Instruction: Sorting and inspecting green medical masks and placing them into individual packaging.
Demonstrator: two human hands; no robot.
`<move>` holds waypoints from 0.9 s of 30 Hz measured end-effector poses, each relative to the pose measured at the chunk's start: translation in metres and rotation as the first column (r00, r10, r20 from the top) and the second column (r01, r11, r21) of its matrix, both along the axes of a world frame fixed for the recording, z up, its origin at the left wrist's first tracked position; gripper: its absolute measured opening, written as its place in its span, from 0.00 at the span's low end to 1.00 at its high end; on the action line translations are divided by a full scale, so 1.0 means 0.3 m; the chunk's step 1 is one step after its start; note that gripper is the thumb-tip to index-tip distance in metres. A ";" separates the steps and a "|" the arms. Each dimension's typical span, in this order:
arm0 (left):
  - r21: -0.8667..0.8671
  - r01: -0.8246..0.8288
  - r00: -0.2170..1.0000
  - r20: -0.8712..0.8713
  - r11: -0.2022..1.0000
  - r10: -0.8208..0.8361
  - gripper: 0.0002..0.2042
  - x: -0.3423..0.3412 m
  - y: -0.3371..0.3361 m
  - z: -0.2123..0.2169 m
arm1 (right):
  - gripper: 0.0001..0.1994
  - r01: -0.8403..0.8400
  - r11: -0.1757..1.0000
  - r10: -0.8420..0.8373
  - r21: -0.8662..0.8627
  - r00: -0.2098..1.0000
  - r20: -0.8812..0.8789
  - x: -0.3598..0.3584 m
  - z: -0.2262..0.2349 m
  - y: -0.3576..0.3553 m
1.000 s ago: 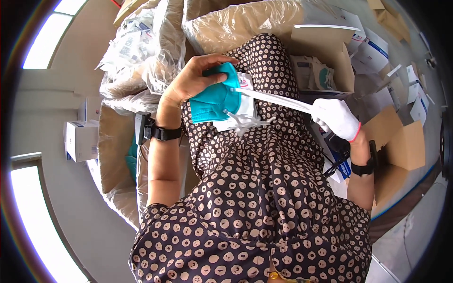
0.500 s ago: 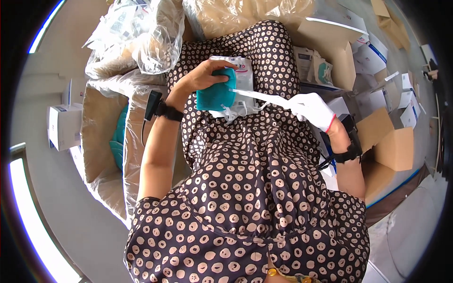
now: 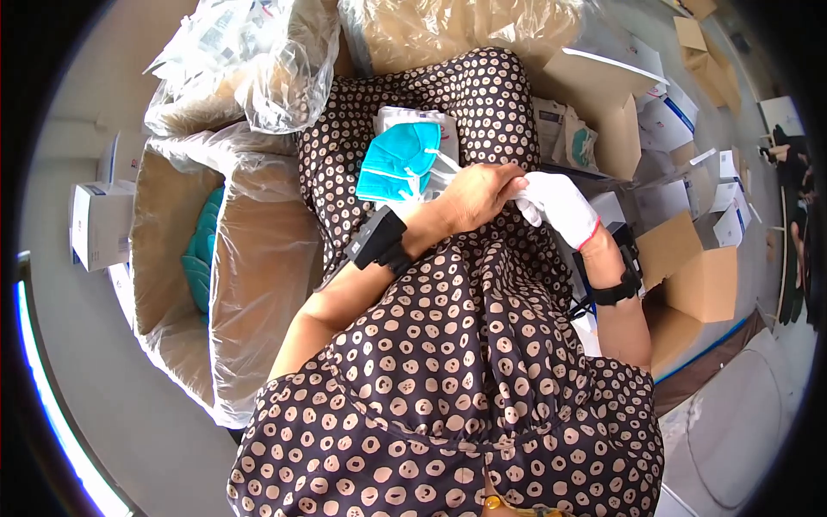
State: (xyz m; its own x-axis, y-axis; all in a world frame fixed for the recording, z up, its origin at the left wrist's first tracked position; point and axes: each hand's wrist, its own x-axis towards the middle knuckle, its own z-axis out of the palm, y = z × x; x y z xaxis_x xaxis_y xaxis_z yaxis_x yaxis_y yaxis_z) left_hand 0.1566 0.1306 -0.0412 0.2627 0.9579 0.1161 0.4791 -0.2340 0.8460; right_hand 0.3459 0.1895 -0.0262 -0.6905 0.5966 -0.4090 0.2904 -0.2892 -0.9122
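A teal folded face mask (image 3: 398,157) lies on my lap, on top of clear plastic packages (image 3: 398,115) with print on them. White straps (image 3: 444,161) run from its right side toward my hands. My bare left hand (image 3: 478,196) is closed, thumb and fingers pinched together at the straps to the right of the mask. Against its fingertips, my white-gloved right hand (image 3: 558,205) is closed too, gripping the straps' far end. The strap ends are hidden inside my fingers. Both wrists wear black bands, the left with a dark box on it.
A plastic-lined carton (image 3: 258,258) at the left holds several teal masks (image 3: 202,246). Behind it sits a clear bag (image 3: 233,60) of packages. At the right stand an open carton (image 3: 616,121) with packages, a brown carton (image 3: 711,280) and several white boxes (image 3: 670,119).
My left hand has let go of the mask and moved right and nearer, to meet my right hand at the straps. The mask now lies loose on the packages, slightly turned.
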 end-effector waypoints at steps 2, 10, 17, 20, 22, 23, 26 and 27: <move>0.049 -0.027 1.000 -0.008 0.998 0.027 0.13 0.009 -0.002 -0.015 | 0.18 0.029 0.983 -0.063 -0.182 0.981 -0.186 0.008 0.010 -0.002; 0.084 -0.079 0.995 -0.051 0.993 0.084 0.12 -0.005 0.010 -0.025 | 0.17 -0.041 0.989 0.025 -0.145 0.993 -0.116 0.006 0.039 0.014; 0.072 -0.054 0.991 -0.117 0.996 0.062 0.12 -0.002 0.014 -0.024 | 0.14 0.015 0.867 -0.077 -0.498 0.992 -0.104 0.019 0.013 0.029; 0.049 -0.073 0.997 -0.026 0.996 0.074 0.13 -0.012 0.009 -0.030 | 0.14 -0.024 0.959 0.000 -0.281 0.996 -0.087 0.002 0.030 0.011; 0.009 -0.075 0.997 0.025 0.997 0.075 0.14 -0.014 0.000 -0.020 | 0.13 -0.041 0.991 0.042 -0.130 0.999 0.003 -0.002 0.033 0.003; -0.045 -0.076 0.997 0.025 0.996 0.078 0.15 -0.019 -0.007 -0.016 | 0.13 -0.041 0.990 0.041 -0.132 0.999 0.002 0.000 0.032 -0.005; -0.128 -0.086 0.996 0.008 0.988 0.088 0.17 -0.025 -0.020 0.006 | 0.10 -0.030 1.000 0.029 -0.010 0.999 -0.033 0.002 0.029 -0.017; -0.154 -0.098 0.995 -0.011 0.983 0.097 0.18 -0.027 -0.020 0.011 | 0.09 -0.023 0.999 0.022 -0.031 0.999 -0.033 -0.001 0.028 -0.015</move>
State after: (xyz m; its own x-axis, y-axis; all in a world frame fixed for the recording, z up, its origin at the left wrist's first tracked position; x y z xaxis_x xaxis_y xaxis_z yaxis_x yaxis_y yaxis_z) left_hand 0.1486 0.1245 -0.0380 0.1675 0.9852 -0.0360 0.4965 -0.0528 0.8665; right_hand 0.3457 0.1850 -0.0179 -0.7169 0.5683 -0.4038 0.2669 -0.3114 -0.9120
